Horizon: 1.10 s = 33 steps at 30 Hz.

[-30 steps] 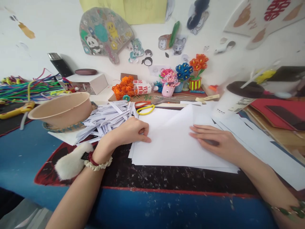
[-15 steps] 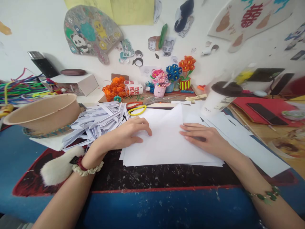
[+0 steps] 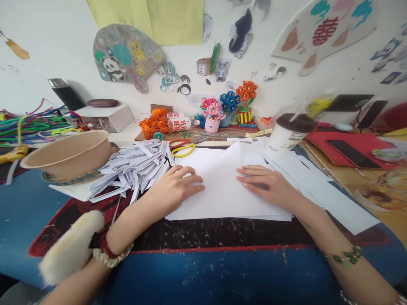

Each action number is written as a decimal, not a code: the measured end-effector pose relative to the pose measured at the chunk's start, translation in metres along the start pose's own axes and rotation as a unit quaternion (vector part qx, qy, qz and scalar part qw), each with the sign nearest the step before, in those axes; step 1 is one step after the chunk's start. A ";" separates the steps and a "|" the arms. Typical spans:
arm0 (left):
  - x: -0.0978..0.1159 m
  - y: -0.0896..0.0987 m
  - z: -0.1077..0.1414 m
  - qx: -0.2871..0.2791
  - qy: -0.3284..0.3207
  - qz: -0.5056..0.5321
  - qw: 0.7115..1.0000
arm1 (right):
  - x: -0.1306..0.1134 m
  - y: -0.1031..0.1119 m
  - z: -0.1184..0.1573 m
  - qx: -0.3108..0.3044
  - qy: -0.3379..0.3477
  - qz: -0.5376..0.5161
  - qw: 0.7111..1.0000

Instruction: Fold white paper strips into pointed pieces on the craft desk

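Observation:
White sheets of paper [image 3: 219,190] lie stacked in front of me on a dark, red-edged mat [image 3: 203,237]. The top sheet has a raised, bent part at its far edge. My left hand [image 3: 181,186] rests on the left side of the paper, fingers stretched out and slightly bent. On the right side, my right hand [image 3: 265,184] lies with its fingers extended over the sheet. Neither hand grips anything. A heap of cut paper strips [image 3: 140,165] lies left of my left hand. Scissors [image 3: 182,148] with red and yellow handles lie just beyond the sheets.
A beige bowl [image 3: 70,152] stands at the left. A lidded cup [image 3: 286,135] is at the back right, beside more paper [image 3: 343,203] and a red folder [image 3: 324,148]. Pipe-cleaner flower pots [image 3: 212,123] and orange flowers [image 3: 155,123] line the back near the wall.
My left hand has turned, its fingers now straighter and pointing right across the paper. The fluffy band ornament at my left wrist swung downward. My right hand stays nearly in place; the view shifted slightly.

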<state>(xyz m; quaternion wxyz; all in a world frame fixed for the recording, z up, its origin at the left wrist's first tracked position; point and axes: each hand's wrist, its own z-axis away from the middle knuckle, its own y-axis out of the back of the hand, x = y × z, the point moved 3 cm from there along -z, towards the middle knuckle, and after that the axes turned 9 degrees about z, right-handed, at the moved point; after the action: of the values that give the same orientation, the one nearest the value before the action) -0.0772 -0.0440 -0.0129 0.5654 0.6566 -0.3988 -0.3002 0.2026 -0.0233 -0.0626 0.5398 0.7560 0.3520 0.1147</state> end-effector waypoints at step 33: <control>0.033 -0.022 0.024 -0.022 0.081 -0.014 0.996 | -0.107 -0.026 -0.053 -0.059 -0.245 0.294 0.922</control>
<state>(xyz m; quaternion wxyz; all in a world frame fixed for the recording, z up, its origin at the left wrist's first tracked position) -0.0766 -0.0835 -0.0365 0.6054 0.6719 -0.3359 -0.2630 0.0848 -0.0501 -0.0427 0.5950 0.7966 -0.0369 0.1002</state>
